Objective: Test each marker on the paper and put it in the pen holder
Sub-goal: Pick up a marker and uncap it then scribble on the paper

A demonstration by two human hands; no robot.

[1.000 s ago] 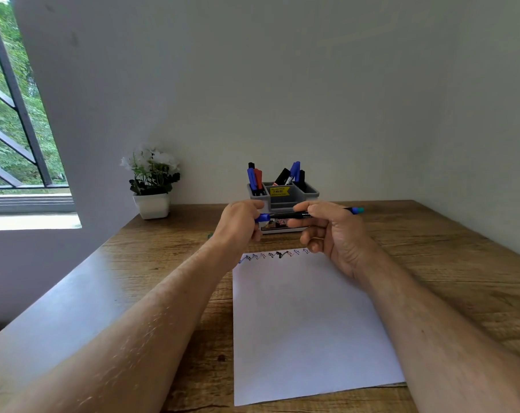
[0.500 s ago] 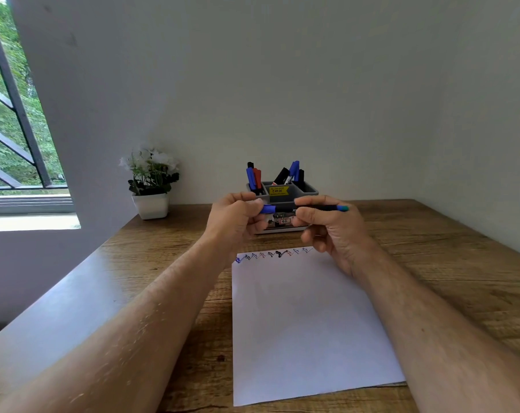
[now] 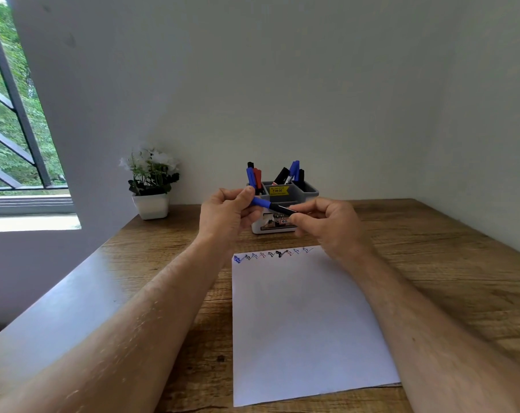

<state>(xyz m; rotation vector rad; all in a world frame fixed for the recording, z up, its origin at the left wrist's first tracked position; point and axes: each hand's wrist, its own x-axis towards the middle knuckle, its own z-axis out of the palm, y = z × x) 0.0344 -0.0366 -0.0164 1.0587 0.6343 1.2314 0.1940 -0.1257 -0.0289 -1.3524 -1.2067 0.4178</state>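
— Marker (image 3: 272, 205): where do you log it?
— I note it held in the air between both hands, in front of the pen holder (image 3: 308, 190), above the far edge of the paper (image 3: 303, 323). Blue cap end toward the left hand (image 3: 227, 214), black barrel toward the right hand (image 3: 327, 223).
— Fingers?
— Left fingers curled and clamped on the blue cap; right fingers pinched tight on the barrel.
— Paper?
— Flat on the table (image 3: 431, 263), a row of small scribbles along its far edge. Holder stands beyond it, several markers upright inside. Potted plant (image 3: 151, 181) at far left by the wall.
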